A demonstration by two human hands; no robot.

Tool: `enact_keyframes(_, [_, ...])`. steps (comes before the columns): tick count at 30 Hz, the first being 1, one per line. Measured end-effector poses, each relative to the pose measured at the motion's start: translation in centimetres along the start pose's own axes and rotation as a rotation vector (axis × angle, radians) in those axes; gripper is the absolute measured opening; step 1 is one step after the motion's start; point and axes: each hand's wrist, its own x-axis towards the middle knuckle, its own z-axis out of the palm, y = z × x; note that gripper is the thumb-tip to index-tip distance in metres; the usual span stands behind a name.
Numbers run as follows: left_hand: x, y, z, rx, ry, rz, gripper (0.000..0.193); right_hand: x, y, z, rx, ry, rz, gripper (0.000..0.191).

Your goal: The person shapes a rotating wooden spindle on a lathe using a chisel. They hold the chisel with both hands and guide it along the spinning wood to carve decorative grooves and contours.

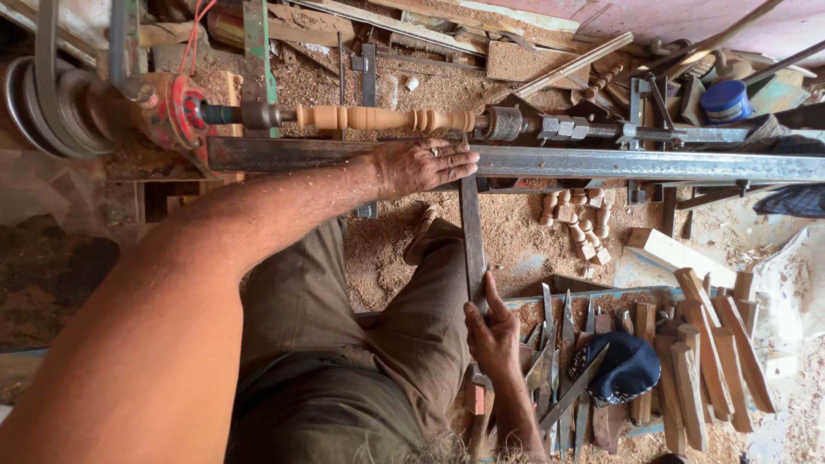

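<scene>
Lathe (361,120) fills the top of the view, and everything else is placed from it. Its steel rail (601,163) runs left to right, and above that rail a pale turned wooden spindle (378,118) is held between the red headstock at the left and the metal tail centre at the right, its long axis parallel to the rail.

The long flat chisel (472,245) lies nearly square to the spindle: its tip rests over the rail just below the spindle's right end, and its shaft runs straight down toward the person's lap. The left hand (423,165) lies on the rail, palm down with fingers stretched out flat, pressing the chisel's upper end; it is the nearer hand to the spindle, which sits just above its knuckles. The right hand (491,333) is well below the lathe, fingers wrapped around the chisel's lower shaft.

Below the lathe and to the right, a row of rough wooden blanks (705,361) leans side by side, with more chisels (559,361) and a dark patterned cap (627,365) beside the right hand. Small finished turned pieces (576,223) lie in sawdust just under the rail. At the lathe's upper right stands a round blue-lidded tub (724,100); I can make out no label on it.
</scene>
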Motion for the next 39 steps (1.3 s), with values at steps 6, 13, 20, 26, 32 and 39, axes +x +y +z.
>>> enact_keyframes(6, [0.1, -0.1, 0.0, 0.0, 0.049, 0.019, 0.084, 1.0, -0.7, -2.4, -0.116, -0.049, 0.015, 0.071])
enact_keyframes(13, [0.0, 0.0, -0.4, -0.073, 0.06, 0.011, 0.084, 2.5, -2.5, -5.4, -0.108, -0.12, 0.048, 0.068])
enact_keyframes(20, [-0.2, -0.2, -0.1, -0.046, 0.06, -0.019, 0.08, -0.1, -2.7, -2.3, -0.143, -0.029, 0.055, 0.069])
enact_keyframes(26, [0.1, -0.1, 0.0, -0.058, 0.054, -0.007, 0.076, -1.6, -1.9, 1.6, 0.129, 0.015, 0.032, 0.073])
enact_keyframes(32, [0.1, 0.0, -0.5, 0.018, 0.032, -0.01, 0.075, -2.4, -1.3, 5.2, 0.182, 0.087, 0.028, 0.074])
enact_keyframes(39, [0.0, -0.1, -0.1, -0.053, 0.047, -0.024, 0.072, -2.8, -0.9, 8.3, 0.281, 0.12, -0.018, 0.072])
